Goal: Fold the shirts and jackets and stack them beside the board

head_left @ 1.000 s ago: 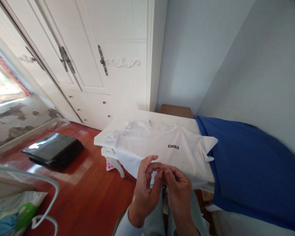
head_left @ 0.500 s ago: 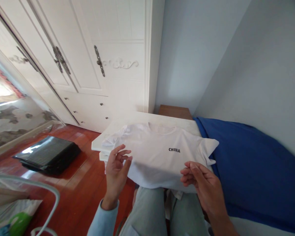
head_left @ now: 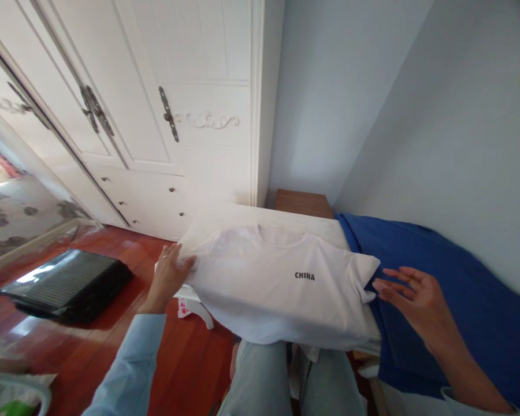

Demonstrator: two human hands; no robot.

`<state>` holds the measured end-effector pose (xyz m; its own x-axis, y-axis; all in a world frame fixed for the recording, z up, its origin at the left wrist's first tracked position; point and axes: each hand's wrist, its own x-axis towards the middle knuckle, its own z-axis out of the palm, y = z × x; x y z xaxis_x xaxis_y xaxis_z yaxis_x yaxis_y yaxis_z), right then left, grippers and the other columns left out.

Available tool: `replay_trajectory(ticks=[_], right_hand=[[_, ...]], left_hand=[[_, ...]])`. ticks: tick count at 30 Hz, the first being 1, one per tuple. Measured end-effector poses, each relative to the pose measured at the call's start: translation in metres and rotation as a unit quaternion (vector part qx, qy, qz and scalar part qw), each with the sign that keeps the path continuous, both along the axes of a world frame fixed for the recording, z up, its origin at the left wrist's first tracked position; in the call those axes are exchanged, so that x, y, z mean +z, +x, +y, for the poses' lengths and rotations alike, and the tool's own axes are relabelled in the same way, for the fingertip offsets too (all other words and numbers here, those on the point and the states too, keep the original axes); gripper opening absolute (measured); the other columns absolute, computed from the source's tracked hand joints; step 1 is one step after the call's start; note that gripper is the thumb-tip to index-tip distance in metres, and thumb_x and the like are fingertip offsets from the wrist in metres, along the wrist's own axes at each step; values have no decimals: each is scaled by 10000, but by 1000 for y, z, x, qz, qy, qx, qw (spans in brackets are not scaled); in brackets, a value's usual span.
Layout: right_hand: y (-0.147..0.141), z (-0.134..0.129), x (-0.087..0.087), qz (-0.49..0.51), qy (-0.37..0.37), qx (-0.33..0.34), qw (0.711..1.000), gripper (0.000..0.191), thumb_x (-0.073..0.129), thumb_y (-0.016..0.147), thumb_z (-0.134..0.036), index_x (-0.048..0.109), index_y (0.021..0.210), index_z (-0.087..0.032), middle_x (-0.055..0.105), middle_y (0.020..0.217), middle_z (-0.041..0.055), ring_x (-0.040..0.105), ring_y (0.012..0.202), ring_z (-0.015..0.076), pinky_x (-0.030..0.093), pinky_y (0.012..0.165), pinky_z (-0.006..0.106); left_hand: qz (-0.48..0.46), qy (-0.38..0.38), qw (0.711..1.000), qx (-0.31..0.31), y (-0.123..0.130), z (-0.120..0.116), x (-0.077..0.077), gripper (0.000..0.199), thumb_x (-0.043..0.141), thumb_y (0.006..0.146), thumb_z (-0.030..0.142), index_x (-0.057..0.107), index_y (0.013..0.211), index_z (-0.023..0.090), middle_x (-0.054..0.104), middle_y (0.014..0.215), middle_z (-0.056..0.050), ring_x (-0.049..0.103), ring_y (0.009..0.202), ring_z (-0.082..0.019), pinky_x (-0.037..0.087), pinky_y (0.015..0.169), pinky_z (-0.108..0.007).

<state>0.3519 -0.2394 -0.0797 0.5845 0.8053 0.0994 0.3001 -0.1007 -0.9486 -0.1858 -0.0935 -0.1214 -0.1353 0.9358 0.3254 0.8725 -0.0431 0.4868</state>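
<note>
A white T-shirt with the black word CHINA on its chest lies spread over a small white table, its lower part hanging towards my knees. At the shirt's left sleeve is my left hand, thumb apart from the fingers; whether it touches the cloth I cannot tell. My right hand hovers just right of the right sleeve, above the blue cloth, its fingers spread and holding nothing.
A white wardrobe stands behind the table, with a brown wooden box or stool beside it. Blue cloth covers a bed-like surface on the right. On the red floor to the left lies a black plastic-wrapped package.
My hands have moved apart: the left one outward to the left sleeve, the right one outward past the right sleeve. The shirt looks much the same; the view has shifted slightly.
</note>
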Motion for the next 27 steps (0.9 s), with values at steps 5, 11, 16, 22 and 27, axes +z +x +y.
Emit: replay_trajectory(ticks=[5,11,16,22,27], right_hand=[[27,40,-14,-150,-123,-6,981,874,772,589,-560,493,1314,-159,577,1388,249,551,1296,422,472,1067,523],[31,65,1,-287,-240,89,923,273,643,748,-478,633,803,-211,724,855,157,685,887,387,524,856,499],[28,65,24,-94,-169,74,978,294,612,797,-527,547,771,-241,684,804,99,671,776,290,567,698,408],[34,69,55,-80,-155,18,985,242,629,791,-457,535,831,-238,677,833,96,652,745,250,531,610,344],[50,88,68,-311,-221,58,923,218,640,800,-432,571,751,-231,691,772,102,649,751,268,475,679,358]], left_hand=[[37,-56,994,-82,-6,21,10,246,557,831,435,661,852,213,703,1096,-159,587,1201,-368,438,1052,-496],[-83,-58,993,-60,1,23,43,315,610,740,543,542,740,235,608,682,-5,615,703,-218,471,648,-302],[-317,-104,941,-58,0,33,67,419,775,547,454,498,756,220,538,626,60,522,534,-133,404,500,-238],[-520,-210,823,-94,-8,48,95,575,827,489,259,633,1024,175,702,824,-22,642,638,-169,506,574,-271],[-512,-272,810,-84,-11,60,97,543,850,476,255,699,985,141,707,759,-49,636,600,-179,502,534,-279]])
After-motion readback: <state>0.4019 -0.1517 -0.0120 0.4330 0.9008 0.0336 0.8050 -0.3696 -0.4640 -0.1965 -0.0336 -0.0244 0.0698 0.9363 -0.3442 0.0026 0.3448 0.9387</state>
